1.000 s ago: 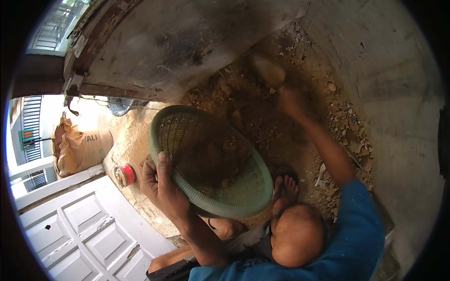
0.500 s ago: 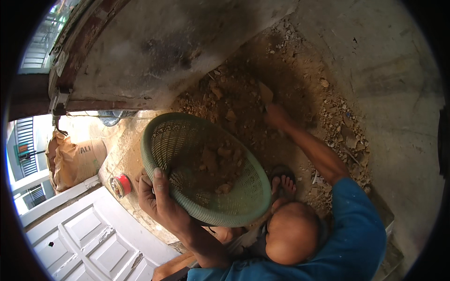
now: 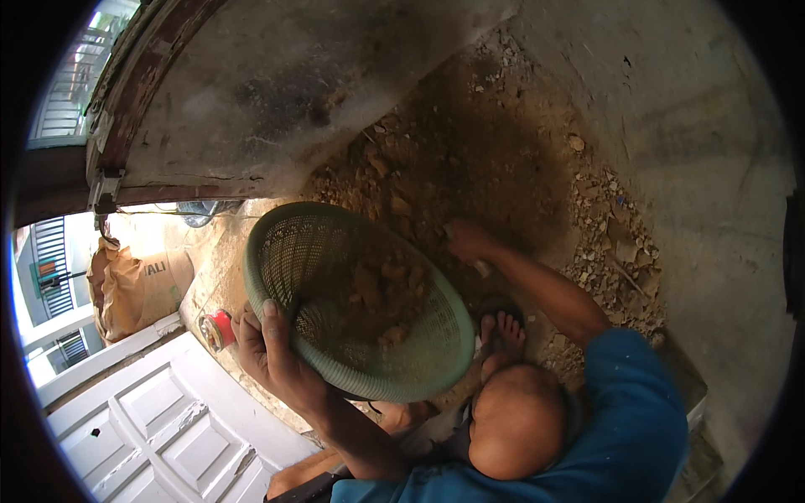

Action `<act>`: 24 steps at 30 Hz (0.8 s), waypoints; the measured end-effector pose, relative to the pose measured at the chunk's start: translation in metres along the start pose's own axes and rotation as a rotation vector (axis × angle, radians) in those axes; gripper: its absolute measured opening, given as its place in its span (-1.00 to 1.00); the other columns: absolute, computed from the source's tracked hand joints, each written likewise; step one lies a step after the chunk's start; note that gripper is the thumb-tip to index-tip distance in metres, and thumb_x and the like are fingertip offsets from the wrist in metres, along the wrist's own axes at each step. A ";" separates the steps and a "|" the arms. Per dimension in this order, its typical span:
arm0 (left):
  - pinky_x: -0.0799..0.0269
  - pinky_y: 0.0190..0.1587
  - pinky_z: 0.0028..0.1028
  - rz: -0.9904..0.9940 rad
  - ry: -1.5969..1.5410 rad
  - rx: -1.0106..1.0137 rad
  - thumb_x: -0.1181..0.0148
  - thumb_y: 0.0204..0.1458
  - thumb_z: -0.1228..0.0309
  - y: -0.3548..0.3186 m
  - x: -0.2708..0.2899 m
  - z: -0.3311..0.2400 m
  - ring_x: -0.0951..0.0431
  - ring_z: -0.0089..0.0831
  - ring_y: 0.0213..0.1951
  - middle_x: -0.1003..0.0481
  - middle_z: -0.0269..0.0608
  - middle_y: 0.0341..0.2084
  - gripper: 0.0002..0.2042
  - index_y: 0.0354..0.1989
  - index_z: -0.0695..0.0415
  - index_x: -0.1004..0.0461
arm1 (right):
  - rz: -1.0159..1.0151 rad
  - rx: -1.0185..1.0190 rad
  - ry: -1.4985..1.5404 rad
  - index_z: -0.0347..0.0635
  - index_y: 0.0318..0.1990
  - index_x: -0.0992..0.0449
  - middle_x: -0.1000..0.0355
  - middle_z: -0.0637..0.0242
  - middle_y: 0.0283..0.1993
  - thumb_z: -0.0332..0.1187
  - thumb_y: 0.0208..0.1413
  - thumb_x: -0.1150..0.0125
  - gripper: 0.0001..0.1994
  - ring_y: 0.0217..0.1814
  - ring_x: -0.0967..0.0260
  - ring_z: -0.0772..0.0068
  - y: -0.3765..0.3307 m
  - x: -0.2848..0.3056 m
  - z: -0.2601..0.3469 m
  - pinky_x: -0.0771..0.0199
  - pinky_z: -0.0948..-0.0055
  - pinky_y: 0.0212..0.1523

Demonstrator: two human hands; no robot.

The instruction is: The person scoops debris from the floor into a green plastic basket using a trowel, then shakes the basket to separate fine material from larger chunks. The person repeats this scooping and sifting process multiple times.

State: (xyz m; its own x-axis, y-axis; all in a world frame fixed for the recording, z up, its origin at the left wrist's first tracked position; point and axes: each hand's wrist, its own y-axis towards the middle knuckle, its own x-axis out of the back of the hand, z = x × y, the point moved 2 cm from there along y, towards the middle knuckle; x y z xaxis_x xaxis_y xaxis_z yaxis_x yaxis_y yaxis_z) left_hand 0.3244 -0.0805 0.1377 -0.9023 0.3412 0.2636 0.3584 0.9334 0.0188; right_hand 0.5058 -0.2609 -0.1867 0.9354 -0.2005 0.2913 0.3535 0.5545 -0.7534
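Observation:
My left hand [image 3: 272, 348] grips the near left rim of a green plastic basket [image 3: 432, 381], thumb over the edge. The basket is tilted, its open side facing the rubble. Inside lie clods and broken chunks [image 3: 386, 285] with loose brown soil. Beyond the basket's right side, my right hand [image 3: 471, 241] is low over the dirt, blurred, with its fingers curled. A small pale end [image 3: 482, 268] shows beside it; the rest of what it holds is hidden. Loose soil and rubble [image 3: 394, 176] spread ahead of both hands.
A concrete wall [image 3: 704, 210] rises on the right, a stained slab [image 3: 277, 92] at the far left. A white panelled door [image 3: 159, 419], a red-sided tin [image 3: 220, 329] and a brown paper sack [image 3: 142, 285] are at left. My sandalled foot [image 3: 503, 331] is by the basket.
My right hand has drawn back toward me and left, closer to the basket. The flat tan piece that stuck out ahead of it no longer shows there. The basket has shifted slightly left.

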 end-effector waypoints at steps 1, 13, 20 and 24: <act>-0.17 -0.20 -0.56 -0.014 0.004 -0.010 -0.19 0.35 0.40 0.000 0.000 0.000 -0.24 -0.64 -0.33 -0.31 -0.40 -0.39 -0.78 -0.34 0.27 -0.49 | -0.006 0.038 0.031 -0.45 -0.04 -0.62 -0.64 -0.18 -0.22 -0.39 0.13 -0.26 -0.68 -0.17 -0.67 -0.12 0.006 0.001 0.003 -0.66 0.01 -0.06; -0.09 -0.27 -0.58 -0.021 -0.066 0.028 -0.21 0.34 0.43 0.005 0.010 -0.001 -0.17 -0.67 -0.39 -0.28 -0.47 -0.47 -0.74 -0.44 0.15 -0.40 | -0.248 0.475 -0.458 -0.35 -0.05 -0.50 -0.59 -0.06 -0.43 -0.35 0.28 -0.17 -0.77 -0.41 -0.61 -0.26 -0.094 0.029 0.060 -0.63 -0.10 -0.36; -0.14 -0.18 -0.53 -0.006 -0.133 0.015 -0.21 0.32 0.44 0.003 0.024 0.004 -0.21 -0.62 -0.32 -0.32 -0.41 -0.38 -0.76 -0.43 0.22 -0.41 | -0.631 0.079 -0.234 -0.38 0.13 -0.56 -0.62 -0.18 0.02 -0.40 0.27 -0.16 -0.66 0.08 -0.63 -0.19 0.067 0.102 0.008 -0.64 -0.03 0.03; -0.14 -0.18 -0.55 -0.025 -0.040 0.006 -0.22 0.31 0.43 0.004 0.024 0.005 -0.23 -0.63 -0.32 -0.32 -0.40 -0.37 -0.77 -0.39 0.26 -0.45 | -0.415 0.053 -0.257 -0.36 0.12 -0.56 -0.60 -0.21 0.02 -0.32 0.18 -0.26 -0.60 0.13 -0.58 -0.25 0.085 0.087 -0.002 -0.58 -0.11 0.12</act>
State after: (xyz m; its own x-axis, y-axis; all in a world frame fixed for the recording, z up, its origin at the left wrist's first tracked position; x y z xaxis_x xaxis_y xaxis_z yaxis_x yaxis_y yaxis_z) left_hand 0.3028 -0.0679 0.1391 -0.9199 0.3220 0.2239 0.3345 0.9422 0.0194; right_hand 0.6173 -0.2328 -0.2263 0.6806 -0.2106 0.7017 0.6882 0.5121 -0.5139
